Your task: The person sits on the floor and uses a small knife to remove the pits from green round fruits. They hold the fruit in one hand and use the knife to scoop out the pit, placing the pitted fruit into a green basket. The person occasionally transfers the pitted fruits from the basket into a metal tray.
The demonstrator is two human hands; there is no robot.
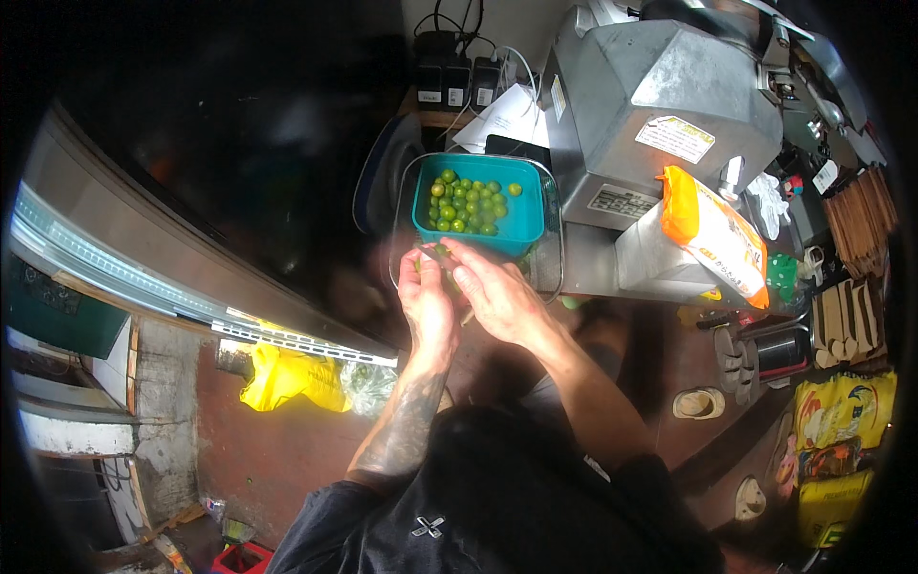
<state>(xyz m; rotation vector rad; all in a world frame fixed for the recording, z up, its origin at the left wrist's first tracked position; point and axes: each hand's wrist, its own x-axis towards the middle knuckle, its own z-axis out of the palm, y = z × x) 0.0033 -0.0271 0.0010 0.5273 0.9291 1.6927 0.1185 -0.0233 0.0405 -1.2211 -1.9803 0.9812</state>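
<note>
Both hands meet just in front of a teal plastic tub (534,233), which stands in a wire mesh basket (561,251) and holds several small green citrus fruits (470,204). My left hand (429,301) has its fingers closed around something small and green, with a thin dark piece near the thumb that looks like a blade. Against it, my right hand (498,294) bends its fingers over a small green fruit (440,250); which hand bears the fruit is hard to tell. More green shows in the basket below the tub, partly hidden by the right hand.
A large grey metal machine (667,93) stands right of the basket, with an orange and white packet (717,237) before it. Black power adapters (445,82) and papers (509,118) lie behind. A glass display case (215,251) curves along the left. Yellow bags (294,377) rest on the floor.
</note>
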